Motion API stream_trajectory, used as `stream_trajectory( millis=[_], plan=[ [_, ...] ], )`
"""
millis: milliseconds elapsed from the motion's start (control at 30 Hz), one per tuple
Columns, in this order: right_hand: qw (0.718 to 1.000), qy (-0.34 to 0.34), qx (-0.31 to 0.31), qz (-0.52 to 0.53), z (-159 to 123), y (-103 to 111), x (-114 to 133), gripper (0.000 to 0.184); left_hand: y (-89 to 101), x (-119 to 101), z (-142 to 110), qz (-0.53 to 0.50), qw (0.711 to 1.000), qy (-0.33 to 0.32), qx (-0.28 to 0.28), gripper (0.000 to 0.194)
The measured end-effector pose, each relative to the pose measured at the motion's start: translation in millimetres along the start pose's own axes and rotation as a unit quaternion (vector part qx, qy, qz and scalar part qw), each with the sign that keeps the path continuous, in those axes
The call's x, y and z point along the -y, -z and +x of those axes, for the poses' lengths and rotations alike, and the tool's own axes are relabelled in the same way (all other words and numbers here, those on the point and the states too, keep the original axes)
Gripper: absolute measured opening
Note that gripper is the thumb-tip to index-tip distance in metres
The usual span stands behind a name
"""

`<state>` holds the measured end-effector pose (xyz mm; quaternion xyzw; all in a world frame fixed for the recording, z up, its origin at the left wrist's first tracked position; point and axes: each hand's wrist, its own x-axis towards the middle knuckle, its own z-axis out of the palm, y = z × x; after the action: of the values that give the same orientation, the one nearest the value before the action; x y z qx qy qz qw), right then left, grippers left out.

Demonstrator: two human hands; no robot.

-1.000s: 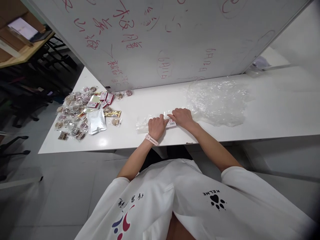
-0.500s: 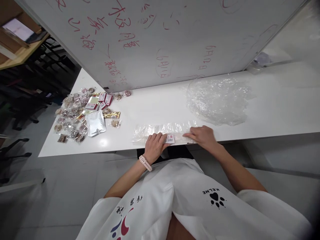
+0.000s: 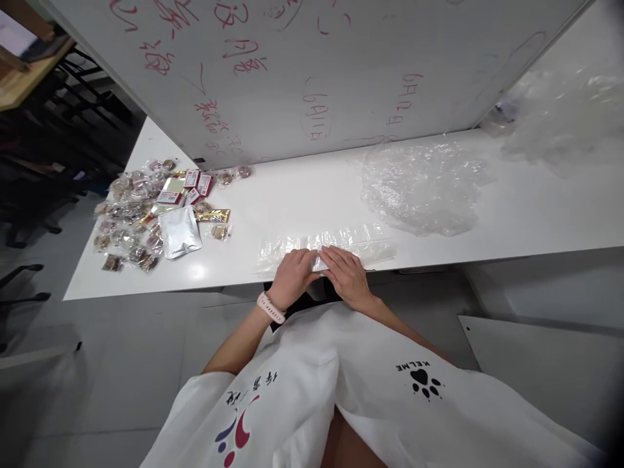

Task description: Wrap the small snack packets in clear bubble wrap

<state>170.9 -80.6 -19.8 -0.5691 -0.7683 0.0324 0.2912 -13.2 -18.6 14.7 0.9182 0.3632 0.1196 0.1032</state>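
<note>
The left hand (image 3: 294,274) and right hand (image 3: 347,278) met, gripping a packet (image 3: 319,262) seemingly part-wrapped in film (image 3: 374,251) whose ends lay unfolded on the bench (image 3: 297,205).

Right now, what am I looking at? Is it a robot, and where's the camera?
No robot here! These are a person's own bare hands: the left hand, with a pale pink wristband below it, and the right hand. The camera is worn on the person's head, so you look down as they do and see their white shirt.

Both hands hold the near edge of a strip of clear plastic on the white table. A small pale thing shows between them, too hidden to name.

Over to the left lie a silver pouch and many little wrapped pieces. To the right is a crinkly heap of clear wrap.
</note>
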Motion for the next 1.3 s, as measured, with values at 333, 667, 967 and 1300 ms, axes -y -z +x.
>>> stream_trajectory(
  millis=[333,667,967,1300],
  plan=[
    [0.999,-0.010,-0.026,-0.019,-6,-16,-9,0.040,48.6,81,-51,-0.242,0.947,0.209,0.006,0.039],
    [0.998,0.006,-0.051,-0.028,-4,-19,-8,0.037,25.7,25,-41,0.081,0.941,0.237,-0.230,0.032],
    [0.991,0.000,-0.131,0.003,-39,8,-20,0.038,-51.9,-40,-13,0.047,0.995,0.044,-0.072,0.080],
    [0.964,-0.137,-0.115,-0.197,-70,17,-25,0.029,-47.7,-38,-13,0.038,0.996,0.046,-0.072,0.075]
  ],
)
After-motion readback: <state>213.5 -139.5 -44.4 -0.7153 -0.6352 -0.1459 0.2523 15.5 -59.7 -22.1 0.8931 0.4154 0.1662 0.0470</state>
